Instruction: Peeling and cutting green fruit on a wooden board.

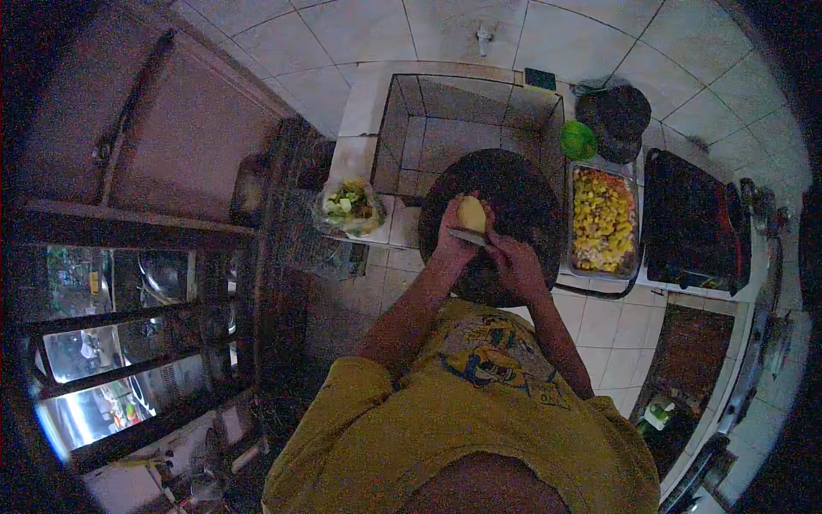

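Over a large dark round basin [514, 173], my left hand [452, 234] holds a pale yellow peeled item [472, 214], perhaps a potato or mango. My right hand [515, 262] grips a knife, whose blade [467, 236] lies across the lower end of that item; the handle is hidden in my fingers. Right of the basin is a clear rectangular container [636, 254] with diced yellow pieces [600, 221] and some orange and pale pieces. On the left, a plastic bag [374, 218] holds green and pale cut pieces [347, 200].
Behind the basin is a tiled sink [453, 138] with a raised rim. A green round object [578, 140] and dark pots [613, 119] stand at the back right. A black appliance [690, 221], perhaps a stove, is farther right. Dark shelving [128, 315] stands at the left.
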Demonstrator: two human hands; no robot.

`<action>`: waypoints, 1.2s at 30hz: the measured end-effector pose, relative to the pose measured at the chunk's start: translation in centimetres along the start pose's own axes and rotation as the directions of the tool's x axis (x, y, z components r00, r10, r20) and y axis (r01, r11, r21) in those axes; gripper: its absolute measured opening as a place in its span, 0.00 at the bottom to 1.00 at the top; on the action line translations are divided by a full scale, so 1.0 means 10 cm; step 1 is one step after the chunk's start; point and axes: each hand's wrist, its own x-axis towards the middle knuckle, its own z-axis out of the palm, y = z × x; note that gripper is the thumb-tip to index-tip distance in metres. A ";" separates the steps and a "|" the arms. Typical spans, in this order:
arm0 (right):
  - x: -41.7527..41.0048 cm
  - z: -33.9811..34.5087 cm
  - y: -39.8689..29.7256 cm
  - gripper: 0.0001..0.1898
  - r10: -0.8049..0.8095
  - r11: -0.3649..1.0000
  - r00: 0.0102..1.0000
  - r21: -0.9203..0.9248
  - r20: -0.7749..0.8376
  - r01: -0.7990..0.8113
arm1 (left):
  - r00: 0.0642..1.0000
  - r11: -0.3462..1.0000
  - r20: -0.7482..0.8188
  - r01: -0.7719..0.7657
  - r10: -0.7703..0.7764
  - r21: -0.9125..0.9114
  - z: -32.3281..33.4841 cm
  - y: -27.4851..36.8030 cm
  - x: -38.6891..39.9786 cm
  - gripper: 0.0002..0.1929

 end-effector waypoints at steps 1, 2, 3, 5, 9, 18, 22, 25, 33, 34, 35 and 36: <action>0.01 0.07 0.06 0.22 -0.091 0.994 0.991 -0.074 -0.093 0.084 | 1.000 1.000 0.002 0.003 -0.003 0.000 0.00 -0.01 0.01 0.19; 0.01 0.12 0.12 0.22 -0.187 0.975 0.966 -0.155 -0.178 0.160 | 1.000 1.000 0.017 0.009 -0.009 -0.001 -0.01 -0.02 0.02 0.20; 0.03 0.11 0.11 0.22 -0.190 0.974 0.966 -0.155 -0.174 0.164 | 1.000 1.000 0.029 0.008 -0.008 -0.004 -0.06 0.00 0.02 0.20; 0.05 0.08 0.08 0.21 0.041 0.997 0.999 -0.069 -0.020 -0.042 | 0.998 1.000 0.059 -0.012 0.010 0.029 -0.18 0.04 0.01 0.20; 0.00 0.05 0.08 0.20 0.148 0.985 0.987 -0.104 0.067 -0.141 | 0.999 0.994 -0.038 -0.028 0.032 0.102 -0.12 0.06 -0.03 0.19; 0.08 0.11 0.03 0.25 0.024 0.995 0.995 -0.097 -0.093 -0.033 | 0.998 0.996 0.056 -0.012 0.007 0.093 -0.01 -0.03 -0.04 0.19; 0.13 0.11 -0.02 0.27 -0.011 0.997 0.993 -0.071 -0.118 0.003 | 0.999 0.998 -0.038 -0.037 0.038 0.044 -0.04 -0.08 0.00 0.17; 0.13 0.11 0.03 0.28 0.039 0.997 0.999 -0.069 -0.034 -0.041 | 0.994 0.992 0.033 -0.107 0.105 0.066 -0.21 -0.07 0.07 0.20; 0.05 -0.04 0.08 0.22 0.236 0.971 0.962 -0.006 0.134 -0.238 | 0.996 0.999 -0.080 -0.045 0.043 -0.018 0.05 0.08 0.03 0.16; 0.03 0.01 0.23 0.19 0.165 0.983 0.978 0.057 0.124 -0.173 | 0.996 0.999 -0.077 -0.035 0.034 -0.016 0.09 0.05 0.04 0.16; 0.00 0.05 0.37 0.17 0.093 0.987 0.990 0.118 0.110 -0.106 | 0.998 0.999 -0.055 -0.034 0.035 0.031 0.13 0.03 0.04 0.15; 0.02 0.06 0.31 0.17 0.090 0.987 0.989 0.120 0.115 -0.104 | 0.998 0.996 -0.038 -0.048 0.051 0.074 0.12 0.03 0.01 0.15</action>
